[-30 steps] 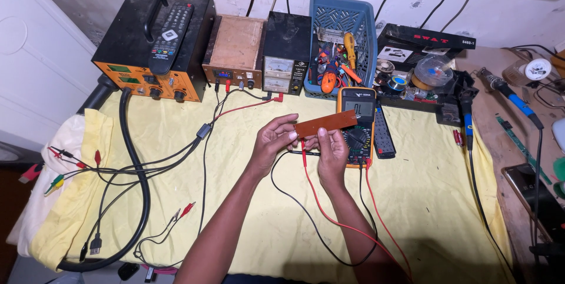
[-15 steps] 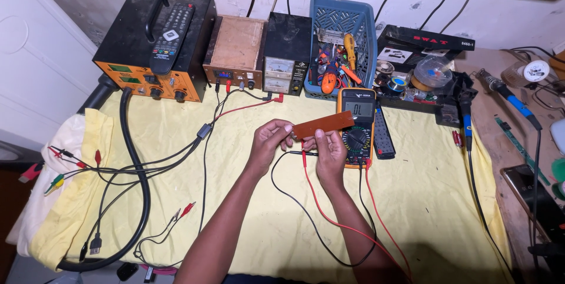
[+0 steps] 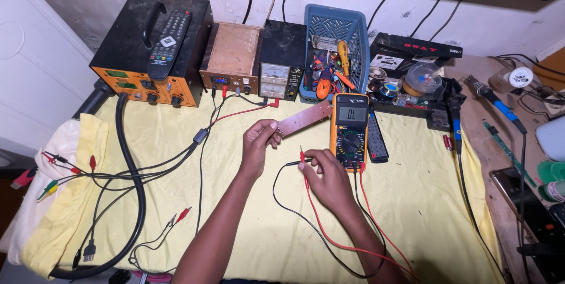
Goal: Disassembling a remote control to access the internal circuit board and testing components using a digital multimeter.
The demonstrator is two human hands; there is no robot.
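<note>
Yellow cloth (image 3: pixel 412 213) covered the bench as the board came off the meter

Nearest, the right hand (image 3: pixel 323 175) pinched the red and black probes (image 3: pixel 303 159) together; half a second before it lay under the board. The left hand (image 3: pixel 259 143) gripped the brown circuit board (image 3: pixel 304 118) by its end, now swung left, baring the multimeter (image 3: pixel 349 131) display; beyond stood the blue basket (image 3: pixel 335 31)
</note>
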